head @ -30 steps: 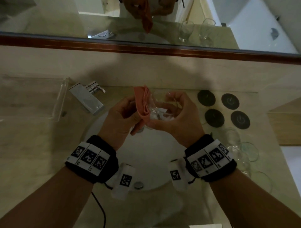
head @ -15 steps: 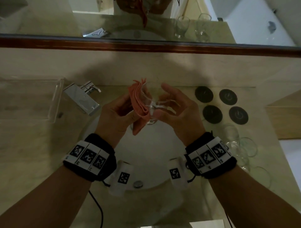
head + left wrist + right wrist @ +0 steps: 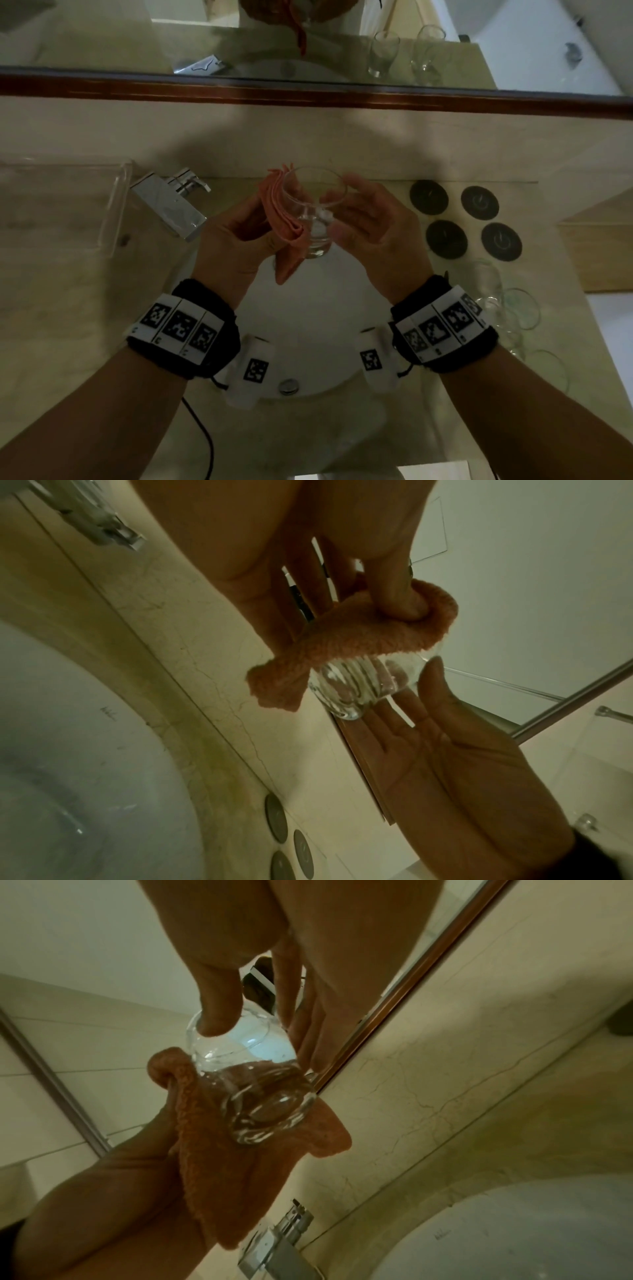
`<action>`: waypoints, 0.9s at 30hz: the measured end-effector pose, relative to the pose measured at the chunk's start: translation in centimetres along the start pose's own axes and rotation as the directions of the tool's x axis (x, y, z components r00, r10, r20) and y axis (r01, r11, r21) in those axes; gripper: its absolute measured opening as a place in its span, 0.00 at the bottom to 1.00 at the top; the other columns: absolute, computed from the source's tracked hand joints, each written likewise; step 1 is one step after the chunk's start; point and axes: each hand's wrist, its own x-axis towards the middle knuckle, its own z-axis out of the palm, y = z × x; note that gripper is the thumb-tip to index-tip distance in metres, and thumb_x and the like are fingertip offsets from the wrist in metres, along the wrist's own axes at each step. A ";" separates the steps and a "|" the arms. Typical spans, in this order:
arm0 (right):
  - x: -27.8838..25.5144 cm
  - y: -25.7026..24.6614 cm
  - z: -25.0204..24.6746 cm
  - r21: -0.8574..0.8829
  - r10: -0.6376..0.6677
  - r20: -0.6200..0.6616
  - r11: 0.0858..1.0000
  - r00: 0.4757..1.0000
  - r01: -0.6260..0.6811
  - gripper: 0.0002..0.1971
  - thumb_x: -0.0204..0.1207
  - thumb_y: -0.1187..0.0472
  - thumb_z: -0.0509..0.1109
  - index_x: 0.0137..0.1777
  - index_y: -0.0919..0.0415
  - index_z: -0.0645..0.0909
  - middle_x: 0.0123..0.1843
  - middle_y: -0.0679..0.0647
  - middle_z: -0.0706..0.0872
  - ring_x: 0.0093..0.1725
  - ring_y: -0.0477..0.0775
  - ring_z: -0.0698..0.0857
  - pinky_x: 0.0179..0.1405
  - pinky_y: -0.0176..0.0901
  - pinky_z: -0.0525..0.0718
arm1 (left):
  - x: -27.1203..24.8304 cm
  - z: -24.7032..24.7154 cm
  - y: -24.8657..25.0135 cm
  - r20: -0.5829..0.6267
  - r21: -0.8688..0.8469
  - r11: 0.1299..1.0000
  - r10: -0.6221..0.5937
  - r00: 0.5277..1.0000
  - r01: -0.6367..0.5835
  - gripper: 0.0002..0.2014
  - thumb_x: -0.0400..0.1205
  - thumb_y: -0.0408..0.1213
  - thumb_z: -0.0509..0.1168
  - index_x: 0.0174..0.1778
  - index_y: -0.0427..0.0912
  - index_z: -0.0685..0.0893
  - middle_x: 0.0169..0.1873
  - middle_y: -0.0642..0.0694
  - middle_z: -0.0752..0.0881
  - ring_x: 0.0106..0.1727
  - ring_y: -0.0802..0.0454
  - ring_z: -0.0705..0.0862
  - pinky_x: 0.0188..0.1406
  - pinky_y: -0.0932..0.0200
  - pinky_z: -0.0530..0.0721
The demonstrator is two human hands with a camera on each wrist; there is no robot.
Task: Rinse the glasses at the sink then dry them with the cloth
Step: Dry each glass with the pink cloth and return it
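Over the white sink (image 3: 301, 329) I hold a clear glass (image 3: 310, 209) upright, its mouth towards me. My left hand (image 3: 260, 219) grips a folded orange cloth (image 3: 286, 240) and presses it to the glass's left side. In the left wrist view the thumb digs into the cloth (image 3: 359, 639) above the glass (image 3: 356, 685). My right hand (image 3: 346, 205) pinches the glass from the right. In the right wrist view its thumb sits on the rim of the glass (image 3: 260, 1091) with the fingers behind, and the cloth (image 3: 240, 1172) hangs below.
A chrome tap (image 3: 171, 205) stands left of the basin, with a clear plastic tray (image 3: 61, 202) beyond it. Several dark round coasters (image 3: 445, 238) lie at the right. Several more glasses (image 3: 507, 308) crowd the counter's right edge. A mirror runs along the back.
The glass has risen and turned so its open mouth faces me. My right fingers have spread from curled over it to its far side. The cloth stays against its left side.
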 end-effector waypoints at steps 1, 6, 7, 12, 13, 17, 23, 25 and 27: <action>0.0 -0.1 -0.1 0.012 0.009 0.005 1.000 1.000 -0.009 0.28 0.74 0.63 0.79 0.72 0.54 0.75 0.65 0.53 0.89 0.66 0.52 0.88 0.69 0.58 0.86 | 0.0 -0.1 0.1 -0.004 0.005 1.000 0.008 1.000 -0.008 0.27 0.71 0.32 0.74 0.69 0.46 0.84 0.55 0.46 0.92 0.53 0.38 0.89 0.49 0.36 0.88; -0.2 -0.7 0.7 -0.047 -0.004 -0.005 0.999 1.000 0.004 0.30 0.65 0.64 0.86 0.65 0.50 0.79 0.59 0.36 0.89 0.61 0.45 0.89 0.61 0.49 0.90 | -0.2 0.1 0.0 0.032 0.027 0.998 0.063 0.998 -0.064 0.25 0.72 0.31 0.77 0.66 0.48 0.86 0.61 0.43 0.90 0.65 0.40 0.87 0.64 0.33 0.84; -0.2 -0.8 0.8 -0.043 -0.012 -0.014 0.999 1.000 0.011 0.31 0.63 0.64 0.87 0.65 0.51 0.79 0.56 0.36 0.89 0.60 0.45 0.90 0.60 0.46 0.90 | -0.2 0.2 0.0 0.036 0.022 0.998 0.058 0.998 -0.059 0.27 0.72 0.30 0.76 0.68 0.44 0.84 0.62 0.42 0.90 0.66 0.40 0.87 0.65 0.35 0.84; -0.6 -0.9 0.4 0.011 -0.018 -0.016 1.000 1.000 0.018 0.34 0.68 0.60 0.83 0.74 0.60 0.77 0.62 0.49 0.89 0.63 0.48 0.90 0.63 0.45 0.89 | -0.4 0.0 0.0 0.027 -0.030 1.000 -0.002 1.000 0.003 0.31 0.69 0.30 0.75 0.71 0.40 0.81 0.62 0.44 0.89 0.67 0.41 0.87 0.65 0.38 0.85; -0.6 -0.9 0.3 0.037 -0.006 -0.005 0.999 1.000 0.006 0.35 0.69 0.58 0.81 0.76 0.59 0.75 0.64 0.52 0.89 0.63 0.49 0.89 0.65 0.47 0.88 | -0.4 -0.1 0.1 0.024 -0.040 0.999 -0.009 1.000 0.010 0.31 0.68 0.32 0.76 0.70 0.43 0.83 0.62 0.44 0.89 0.67 0.41 0.86 0.66 0.37 0.84; -0.8 -0.7 0.2 0.072 0.019 0.047 0.997 0.999 -0.022 0.23 0.74 0.64 0.78 0.68 0.55 0.76 0.64 0.46 0.88 0.66 0.49 0.88 0.65 0.50 0.88 | -0.5 0.1 0.4 0.014 -0.036 0.999 0.012 1.000 -0.012 0.29 0.67 0.37 0.79 0.67 0.49 0.86 0.62 0.45 0.90 0.67 0.40 0.86 0.66 0.34 0.83; -1.0 -0.5 0.7 -0.022 -0.033 -0.008 0.999 0.999 0.033 0.32 0.68 0.65 0.84 0.70 0.50 0.78 0.63 0.49 0.85 0.65 0.49 0.87 0.56 0.43 0.91 | -0.9 0.6 0.3 0.003 -0.039 0.999 0.003 1.000 -0.003 0.34 0.68 0.32 0.75 0.73 0.38 0.78 0.63 0.44 0.88 0.65 0.43 0.87 0.63 0.43 0.87; -1.1 -0.5 0.4 0.054 -0.008 0.031 0.999 0.999 0.006 0.28 0.72 0.67 0.80 0.70 0.52 0.76 0.64 0.51 0.87 0.65 0.50 0.88 0.61 0.45 0.89 | -0.9 0.5 0.5 0.000 -0.049 0.999 0.001 1.000 -0.001 0.36 0.68 0.34 0.75 0.75 0.37 0.76 0.64 0.44 0.88 0.65 0.44 0.87 0.61 0.48 0.87; -1.2 -0.3 0.3 0.124 0.015 0.074 0.992 0.997 -0.024 0.25 0.75 0.68 0.76 0.71 0.59 0.73 0.66 0.56 0.87 0.65 0.53 0.88 0.64 0.52 0.88 | -0.9 0.3 0.7 -0.002 -0.059 0.998 0.004 1.000 -0.004 0.36 0.69 0.35 0.76 0.75 0.35 0.77 0.64 0.41 0.88 0.65 0.42 0.87 0.59 0.48 0.88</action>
